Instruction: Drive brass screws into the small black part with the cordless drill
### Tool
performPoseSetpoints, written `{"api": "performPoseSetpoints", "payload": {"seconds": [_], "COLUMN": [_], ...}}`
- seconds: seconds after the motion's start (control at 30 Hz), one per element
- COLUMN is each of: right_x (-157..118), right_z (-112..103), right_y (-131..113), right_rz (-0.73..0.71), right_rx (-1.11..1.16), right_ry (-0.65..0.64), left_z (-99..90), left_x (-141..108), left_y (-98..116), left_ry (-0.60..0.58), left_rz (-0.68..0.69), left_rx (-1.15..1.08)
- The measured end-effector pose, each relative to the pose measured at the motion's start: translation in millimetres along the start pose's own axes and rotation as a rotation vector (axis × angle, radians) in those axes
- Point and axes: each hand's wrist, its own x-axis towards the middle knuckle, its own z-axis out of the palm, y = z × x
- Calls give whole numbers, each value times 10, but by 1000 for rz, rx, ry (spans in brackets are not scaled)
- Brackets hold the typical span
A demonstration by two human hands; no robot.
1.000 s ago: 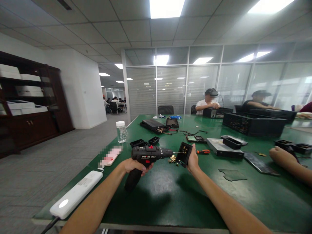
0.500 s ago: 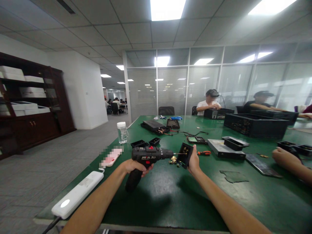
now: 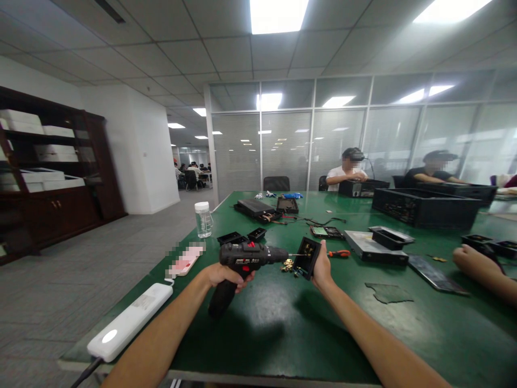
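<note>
My left hand is wrapped round the grip of a black cordless drill with red buttons. Its long bit points right, with the tip at the inner face of a small black plastic box. That box stands tilted in my right hand, whose fingers are mostly hidden behind it. Brass-coloured fittings show inside the box. Below it on the green table lies a pile of small brass parts. An orange-handled screwdriver rests just behind my right hand.
At the left edge are a white power strip, a pink phone and a clear bottle. More black boxes lie behind the drill. To the right sit a silver metal case, a glass shard and another person's hand.
Both hands, the drill and the box keep almost the same place. The whole view has shifted only very slightly.
</note>
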Motion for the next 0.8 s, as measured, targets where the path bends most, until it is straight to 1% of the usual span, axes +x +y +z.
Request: {"api": "performPoseSetpoints", "payload": {"seconds": [0.33,0.53,0.7,0.8], "right_x": [12,-37,-53,-58], "right_z": [-17,19,28,29], "right_y": [24,-27,-37,-38], "right_rz": [-18,47,15,27], "right_rx": [12,26,26,20], "right_ry": [-7,-4,2,4], "left_z": [-12,-8,-22,-22], "left_x": [-6,-9,1,5], "left_y": [-5,-8,-25,-27], "left_ry": [-2,3,0,-3], "left_rz": [-4,6,13,18], "left_rx": [12,4,2,7]}}
